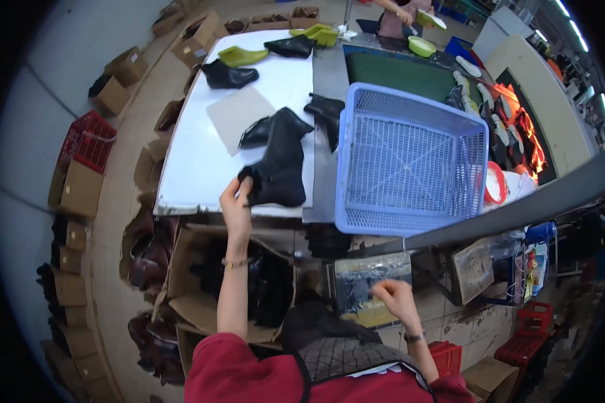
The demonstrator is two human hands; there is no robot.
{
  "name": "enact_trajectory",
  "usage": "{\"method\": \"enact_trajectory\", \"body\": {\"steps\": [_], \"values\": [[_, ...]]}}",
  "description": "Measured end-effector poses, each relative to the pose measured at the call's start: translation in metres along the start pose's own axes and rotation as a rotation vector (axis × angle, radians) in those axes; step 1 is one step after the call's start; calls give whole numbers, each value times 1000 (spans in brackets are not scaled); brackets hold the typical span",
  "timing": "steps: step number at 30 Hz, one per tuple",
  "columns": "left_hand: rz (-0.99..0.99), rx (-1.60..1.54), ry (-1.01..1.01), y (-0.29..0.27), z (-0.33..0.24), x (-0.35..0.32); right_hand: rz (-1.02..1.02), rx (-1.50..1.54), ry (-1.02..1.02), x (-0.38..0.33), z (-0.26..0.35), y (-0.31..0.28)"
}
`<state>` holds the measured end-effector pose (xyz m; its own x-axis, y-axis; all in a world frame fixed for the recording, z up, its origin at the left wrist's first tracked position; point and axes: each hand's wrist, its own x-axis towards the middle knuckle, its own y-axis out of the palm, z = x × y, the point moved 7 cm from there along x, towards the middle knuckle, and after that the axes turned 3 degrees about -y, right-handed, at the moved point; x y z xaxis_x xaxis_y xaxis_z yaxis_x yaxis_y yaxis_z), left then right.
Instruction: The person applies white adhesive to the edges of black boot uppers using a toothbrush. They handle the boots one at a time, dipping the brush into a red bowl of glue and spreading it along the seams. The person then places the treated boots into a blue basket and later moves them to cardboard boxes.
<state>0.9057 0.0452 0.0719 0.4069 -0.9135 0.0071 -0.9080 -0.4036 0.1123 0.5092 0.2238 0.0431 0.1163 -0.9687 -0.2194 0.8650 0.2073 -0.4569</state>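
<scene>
My left hand (pixel 235 201) is closed on the low end of a black ankle boot (pixel 282 161), which is over the near edge of the white table (pixel 188 158). Behind that boot, another black shoe (pixel 254 133) is partly hidden, at the edge of a beige sheet (pixel 230 111). Below the table edge, my right hand (pixel 396 300) hangs away from the boot with its fingers curled together. Whether anything small is between them cannot be made out.
A blue plastic basket (pixel 344 161) stands right of the boot, beside another black boot (pixel 327 115). More shoes and green shoe lasts (pixel 242 56) lie at the table's far end. Shoes pass a glowing heater (pixel 531 141) at right. An open carton (pixel 181 269) holds black footwear below.
</scene>
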Motion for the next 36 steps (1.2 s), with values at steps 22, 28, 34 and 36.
{"method": "enact_trajectory", "body": {"steps": [22,28,34,36], "values": [[766,494,-103,205,81,11,-1092,233,171,90,-117,-144],[1007,629,-324,212,65,3,-1220,776,158,104,-166,-107],[906,419,-88,230,79,13,-1032,1293,352,120,-167,-96],[841,403,-5,227,53,22,-990,1344,286,120,-116,-104]]}}
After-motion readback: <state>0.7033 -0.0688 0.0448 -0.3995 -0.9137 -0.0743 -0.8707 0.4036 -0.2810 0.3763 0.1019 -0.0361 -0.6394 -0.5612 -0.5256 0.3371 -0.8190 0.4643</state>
